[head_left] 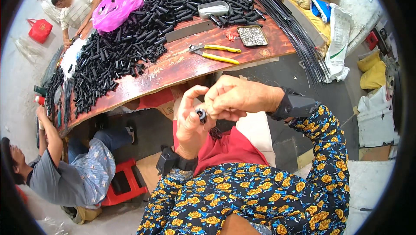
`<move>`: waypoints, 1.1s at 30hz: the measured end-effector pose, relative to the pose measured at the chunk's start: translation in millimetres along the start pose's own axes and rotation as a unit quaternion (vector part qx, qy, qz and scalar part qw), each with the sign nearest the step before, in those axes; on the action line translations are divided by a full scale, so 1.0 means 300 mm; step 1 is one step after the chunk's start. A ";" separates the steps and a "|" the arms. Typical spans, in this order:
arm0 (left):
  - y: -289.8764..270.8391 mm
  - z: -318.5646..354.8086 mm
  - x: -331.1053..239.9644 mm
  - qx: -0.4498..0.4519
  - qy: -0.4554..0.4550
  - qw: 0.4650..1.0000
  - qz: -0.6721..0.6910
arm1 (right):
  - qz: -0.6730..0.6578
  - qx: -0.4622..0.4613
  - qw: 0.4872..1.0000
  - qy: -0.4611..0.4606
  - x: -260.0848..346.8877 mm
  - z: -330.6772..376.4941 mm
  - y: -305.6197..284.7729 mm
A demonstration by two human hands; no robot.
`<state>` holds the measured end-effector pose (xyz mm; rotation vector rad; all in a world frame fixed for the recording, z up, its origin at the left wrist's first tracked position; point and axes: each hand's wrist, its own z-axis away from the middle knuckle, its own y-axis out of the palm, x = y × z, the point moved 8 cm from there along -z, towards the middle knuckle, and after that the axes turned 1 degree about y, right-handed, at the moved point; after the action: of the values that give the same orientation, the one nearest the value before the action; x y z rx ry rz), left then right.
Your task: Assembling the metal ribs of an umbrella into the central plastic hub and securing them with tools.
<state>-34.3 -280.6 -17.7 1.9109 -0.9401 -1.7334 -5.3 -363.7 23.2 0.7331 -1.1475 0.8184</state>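
Observation:
My left hand (191,127) is closed around a short black tube (201,114), whose hollow round end faces up. Right beside that end, the fingers of my right hand (236,97) are pinched together. Whatever they grip is too small or too hidden to make out. Both hands meet above my lap, just off the near edge of the table (173,72). Closest to them on the tabletop lie pliers with yellow handles (219,53) and a small square tray (252,35) of tiny metal pieces.
Black tubes (117,57) are heaped across the table, with a clear plastic box (213,9) and a pink bag (117,9) among them. Long thin black rods (294,31) overhang the right edge. One person (69,170) sits at left by a red stool (124,183); others work farther off.

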 end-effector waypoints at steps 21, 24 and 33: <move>-0.122 0.020 -0.168 -0.026 0.091 0.990 -0.106 | -0.019 -0.259 0.964 -0.049 -0.099 -0.183 -0.454; -0.174 -0.003 -0.147 -0.078 0.082 0.991 -0.071 | -0.083 -0.129 0.982 -0.111 -0.038 -0.094 -0.218; -0.164 -0.056 -0.138 -0.121 0.068 0.980 -0.140 | 0.432 -0.288 0.837 -0.175 -0.058 -0.026 -0.040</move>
<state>-7.6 -219.7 -19.3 2.0400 -0.4030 -1.7467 5.3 -366.5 3.4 -0.2107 -1.9986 1.0078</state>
